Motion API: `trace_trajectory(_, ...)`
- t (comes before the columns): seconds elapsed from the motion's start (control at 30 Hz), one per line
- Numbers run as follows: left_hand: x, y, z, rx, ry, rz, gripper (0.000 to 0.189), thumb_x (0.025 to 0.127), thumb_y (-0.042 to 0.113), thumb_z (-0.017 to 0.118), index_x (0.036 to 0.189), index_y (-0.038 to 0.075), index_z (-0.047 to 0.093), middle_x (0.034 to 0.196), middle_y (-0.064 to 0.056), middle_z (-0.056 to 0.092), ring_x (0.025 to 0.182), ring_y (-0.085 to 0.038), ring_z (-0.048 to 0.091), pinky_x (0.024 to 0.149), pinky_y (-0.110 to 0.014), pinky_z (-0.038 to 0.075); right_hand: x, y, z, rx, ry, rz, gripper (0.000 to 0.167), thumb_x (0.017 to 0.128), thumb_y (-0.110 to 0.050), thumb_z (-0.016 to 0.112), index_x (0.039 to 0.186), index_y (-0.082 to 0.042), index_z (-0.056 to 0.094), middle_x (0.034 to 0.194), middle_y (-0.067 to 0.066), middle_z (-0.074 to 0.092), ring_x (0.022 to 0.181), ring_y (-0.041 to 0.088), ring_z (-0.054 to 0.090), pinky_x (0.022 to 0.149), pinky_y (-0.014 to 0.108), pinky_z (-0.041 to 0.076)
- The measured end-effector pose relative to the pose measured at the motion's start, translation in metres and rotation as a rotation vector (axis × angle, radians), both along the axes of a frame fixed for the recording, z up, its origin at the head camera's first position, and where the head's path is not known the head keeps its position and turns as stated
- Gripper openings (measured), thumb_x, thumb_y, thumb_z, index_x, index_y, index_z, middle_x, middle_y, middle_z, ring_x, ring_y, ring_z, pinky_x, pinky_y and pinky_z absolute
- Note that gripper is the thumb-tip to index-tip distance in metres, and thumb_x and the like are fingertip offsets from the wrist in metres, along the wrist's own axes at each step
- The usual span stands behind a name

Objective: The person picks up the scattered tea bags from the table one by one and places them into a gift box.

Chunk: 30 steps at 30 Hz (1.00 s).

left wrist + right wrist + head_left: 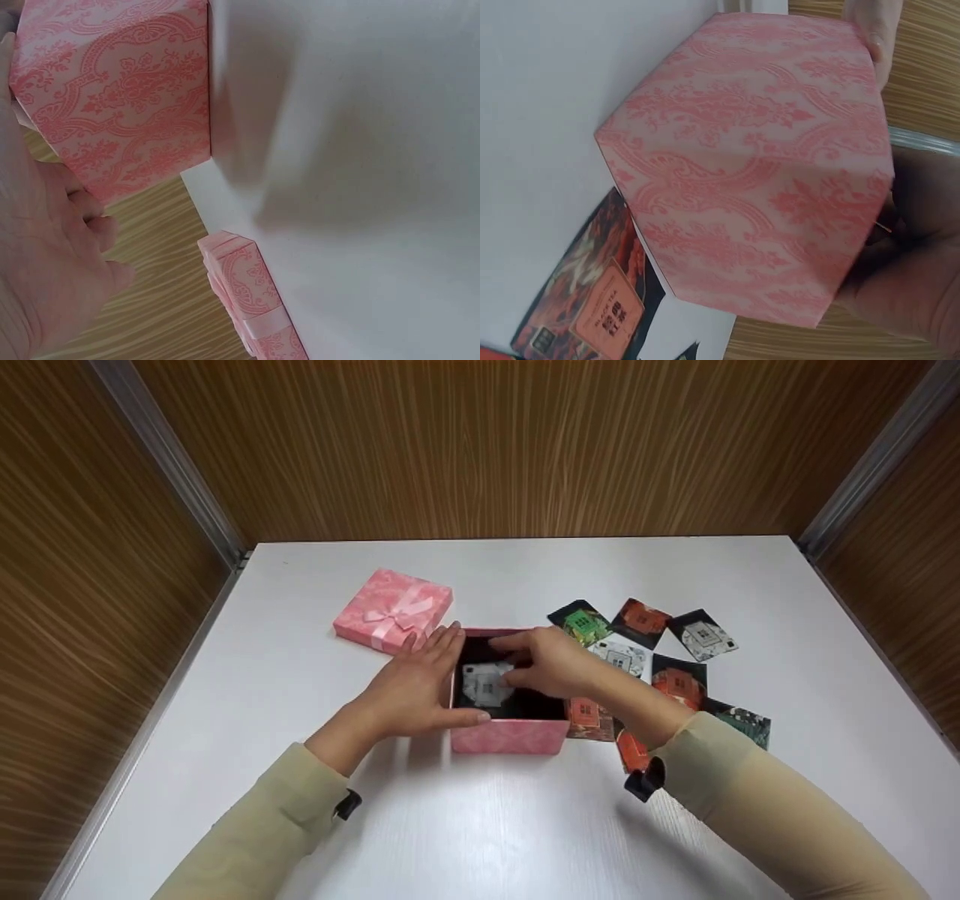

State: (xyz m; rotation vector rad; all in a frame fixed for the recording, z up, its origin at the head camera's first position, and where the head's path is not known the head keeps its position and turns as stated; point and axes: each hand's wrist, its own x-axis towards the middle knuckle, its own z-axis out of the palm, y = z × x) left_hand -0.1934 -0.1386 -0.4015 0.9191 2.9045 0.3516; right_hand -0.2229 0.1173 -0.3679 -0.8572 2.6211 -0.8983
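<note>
A pink patterned box [510,737] with a dark inside stands uncovered in the middle of the table. My left hand [412,690] rests against its left wall in the head view, fingers fairly straight along the rim and thumb laid over the front edge. My right hand [559,660] reaches into the box over the right wall, finger and thumb spread apart. Inside lies a grey-white tea sachet [480,684], the thumb tip at its right edge. Right of the box lie several tea sachets; one in the right wrist view, a black tea sachet [609,307], carries an orange label.
The pink lid [382,604] with a ribbon bow lies behind and left of the box. Beyond the right forearm are a green-labelled sachet [583,622], a red one [641,621] and a white-labelled one [703,634]. Wood-grain panels [487,450] enclose the white table [300,577].
</note>
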Motion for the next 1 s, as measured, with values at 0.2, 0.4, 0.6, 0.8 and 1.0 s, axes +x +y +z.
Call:
trace_trajectory(0.2,0.000,0.001,0.002,0.005,0.004,0.004,0.127,0.087,0.090,0.050,0.169,0.002,0.010,0.177,-0.014,0.009,0.163,-0.030,0.010,0.130,-0.054,0.006,-0.003,0.032,0.015,-0.146,-0.010,-0.014,0.056,0.098,-0.015,0.079,0.150,-0.006,0.061,0.136,0.017,0.070,0.121,0.030,0.071,0.099,0.047,0.059)
trace_trajectory(0.4,0.000,0.001,0.002,-0.005,-0.003,0.015,0.127,0.087,0.091,0.048,0.170,0.003,0.009,0.177,-0.013,0.008,0.163,-0.028,0.008,0.130,-0.054,0.005,-0.010,0.081,0.030,-0.194,-0.021,-0.117,0.056,0.099,-0.020,0.078,0.152,-0.011,0.061,0.143,0.011,0.067,0.124,0.028,0.069,0.100,0.041,0.058)
trace_trajectory(0.6,0.001,0.000,0.001,-0.012,-0.007,0.025,0.128,0.086,0.093,0.047,0.170,0.004,0.008,0.177,-0.012,0.008,0.163,-0.030,0.009,0.130,-0.053,0.005,-0.024,0.138,0.030,-0.207,0.027,-0.237,0.053,0.101,-0.023,0.076,0.150,-0.008,0.061,0.142,0.016,0.067,0.126,0.032,0.068,0.092,0.019,0.056)
trace_trajectory(0.8,0.001,0.000,0.001,-0.005,0.006,0.012,0.128,0.087,0.093,0.046,0.169,0.002,0.010,0.177,-0.015,0.010,0.163,-0.032,0.012,0.130,-0.056,0.007,-0.037,0.196,0.015,-0.174,0.045,-0.412,0.054,0.102,-0.031,0.075,0.150,-0.010,0.062,0.144,0.015,0.066,0.126,0.024,0.066,0.086,0.010,0.050)
trace_trajectory(1.0,0.001,0.002,0.001,-0.013,0.017,0.006,0.128,0.086,0.092,0.047,0.169,0.001,0.011,0.177,-0.015,0.011,0.163,-0.032,0.012,0.130,-0.056,0.007,-0.048,0.247,-0.002,-0.167,0.009,-0.502,0.059,0.103,-0.034,0.073,0.153,-0.007,0.058,0.149,0.019,0.061,0.136,0.030,0.058,0.087,0.008,0.045)
